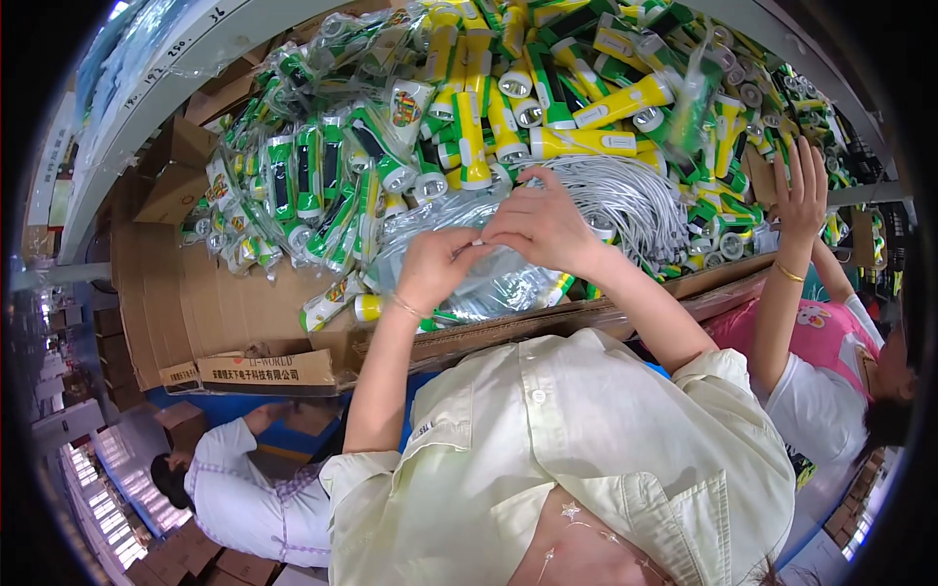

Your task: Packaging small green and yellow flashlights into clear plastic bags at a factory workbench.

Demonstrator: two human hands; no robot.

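My left hand (436, 266) and my right hand (543, 227) meet over the middle of the work surface, thumbs and fingertips pinched together. A small pale bit shows between the fingertips, too small to name. Beneath them lies a loose heap of clear plastic bags (503, 288). Just beyond and to the right of my right hand is a bundle of thin white cables (635, 200). Green and yellow flashlights (469, 142) are piled behind both hands. One flashlight in a clear printed bag (332, 303) rests left of my left wrist.
Bagged flashlights (308, 176) gather at the left on a cardboard sheet (186, 293). A cardboard edge (449, 342) runs along the front. At right, a co-worker's raised hand (801, 190) reaches near the pile; another person (254, 488) is at lower left. Grey metal shelf posts (107, 156) frame the left.
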